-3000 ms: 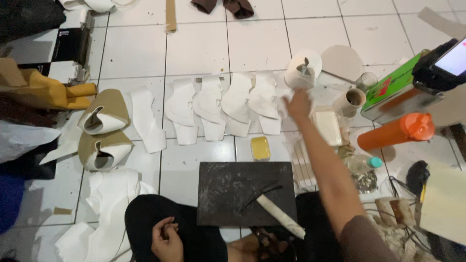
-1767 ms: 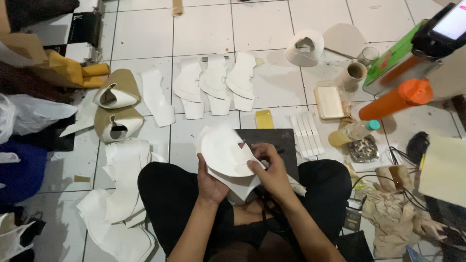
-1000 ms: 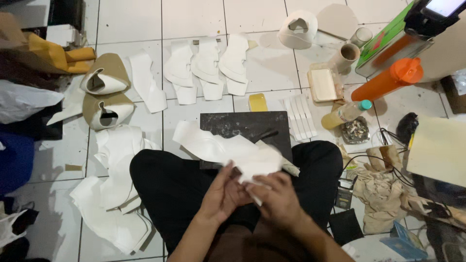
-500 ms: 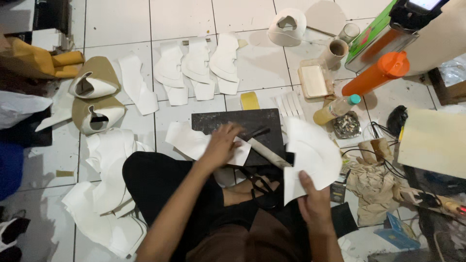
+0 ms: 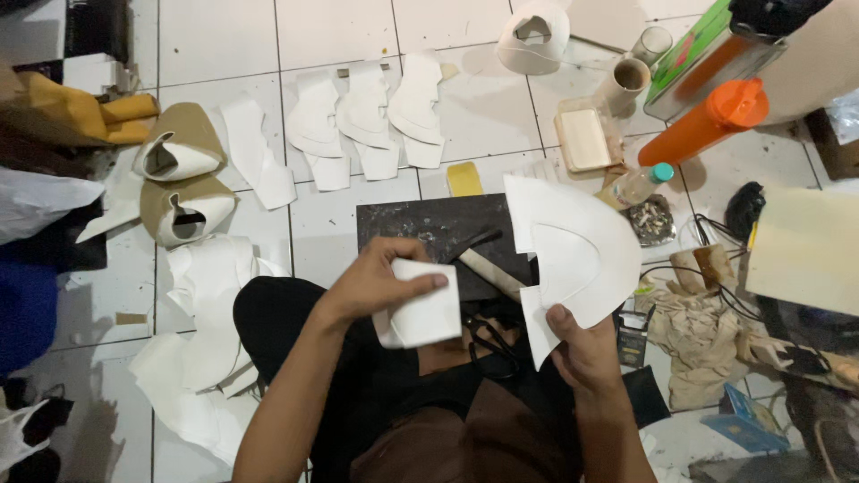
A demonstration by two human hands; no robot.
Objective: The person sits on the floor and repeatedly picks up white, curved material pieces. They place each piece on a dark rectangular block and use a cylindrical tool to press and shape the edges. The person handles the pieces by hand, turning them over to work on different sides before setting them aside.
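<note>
Two white cut pieces held over dark work slab (image 5: 429, 234), seated on tiled floor.
Left hand (image 5: 380, 282) closed around folded white piece (image 5: 422, 309) above lap; right hand (image 5: 586, 351) pinching curved white piece (image 5: 573, 255) by lower edge. Risk judged: thin one-edge grip, piece liable to droop or slip onto knife (image 5: 488, 268).

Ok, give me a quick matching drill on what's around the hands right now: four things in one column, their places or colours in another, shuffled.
Things:
1. curved white piece
2. small white piece
3. bottle
4. black slab

Places or colours:
a. orange, lying on the floor at upper right
b. held in the left hand
c. on the floor ahead of the knees, under a hammer
d. held up by the right hand

Pairs: 1-d, 2-b, 3-a, 4-c
</note>
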